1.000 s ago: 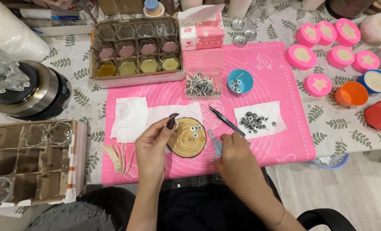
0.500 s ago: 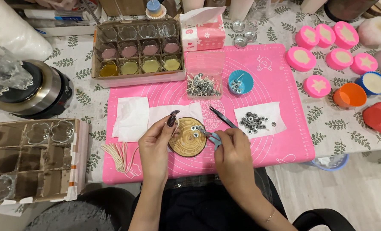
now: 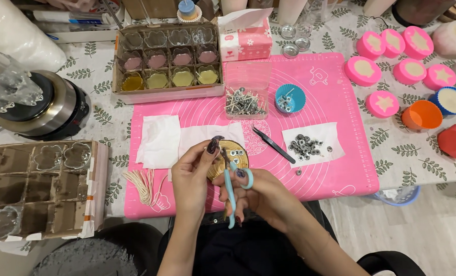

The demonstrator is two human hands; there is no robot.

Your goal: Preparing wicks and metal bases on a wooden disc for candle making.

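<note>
My right hand (image 3: 261, 194) grips small light-blue scissors (image 3: 231, 191), blades pointing up toward my left fingertips. My left hand (image 3: 194, 176) pinches something small between thumb and forefinger just above the scissor tips; I cannot tell what it is. Both hands hover over a round wooden slice (image 3: 234, 153) that carries a few small metal wick tabs. The slice lies on a pink silicone mat (image 3: 335, 102). Black tweezers (image 3: 274, 145) lie on the mat to the right of the slice.
White paper with several metal tabs (image 3: 309, 144) sits right of the tweezers. A clear box of wicks (image 3: 244, 101), a blue cup (image 3: 290, 98), a cardboard tray of glass cups (image 3: 166, 56), pink moulds (image 3: 381, 102), a coil of wick string (image 3: 140, 185) and a metal pot (image 3: 43, 107) surround the mat.
My right hand lifted the scissors off the mat and turned them upright, tips now at my left fingertips. My left hand rose slightly above the wooden slice.
</note>
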